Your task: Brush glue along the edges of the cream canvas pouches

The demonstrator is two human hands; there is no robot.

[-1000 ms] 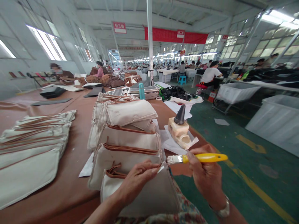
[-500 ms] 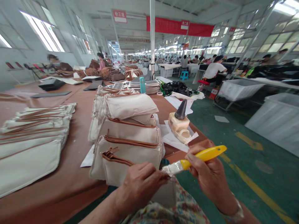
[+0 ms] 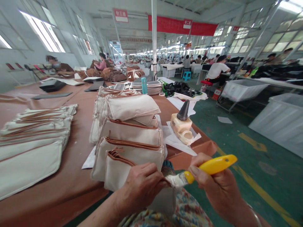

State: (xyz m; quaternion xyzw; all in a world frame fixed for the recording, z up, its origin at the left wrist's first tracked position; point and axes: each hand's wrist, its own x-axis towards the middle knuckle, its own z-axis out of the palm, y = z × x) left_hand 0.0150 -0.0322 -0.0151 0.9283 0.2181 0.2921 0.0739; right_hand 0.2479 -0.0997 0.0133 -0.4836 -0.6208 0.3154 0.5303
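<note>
**Left hand (image 3: 139, 189) pinching a canvas pouch (image 3: 120, 173), right hand (image 3: 219, 189) angling a paste brush (image 3: 208, 168) at it**

From the head camera, a long brown counter (image 3: 61, 179) is stretching away through a wide factory hall, above a green floor (image 3: 265, 186) marked with yellow lines. A red banner (image 3: 182, 26) is hanging from the ceiling, and a co-worker in a white shirt (image 3: 216, 72) is sitting at a distant bench. White wheeled bins (image 3: 243, 90) are standing to the right.

The pouch is lying at the near end of a row of brown-piped canvas pouches (image 3: 127, 135), close to the counter's edge and over the person's patterned lap. The left hand's grip is closed on its edge, pinching the cloth between thumb and fingers. The right hand's grip is wrapped firmly around the yellow handle. The brush's long axis is slanting across the view, its handle end rising toward the upper right and its pale, coated bristles (image 3: 176, 180) pointing down-left, just at the left fingertips.

A cream block (image 3: 180, 126) with a dark cone on top is sitting on white paper (image 3: 180, 146) beyond the brush, and flat canvas panels (image 3: 30, 157) are stacked to the left.
</note>
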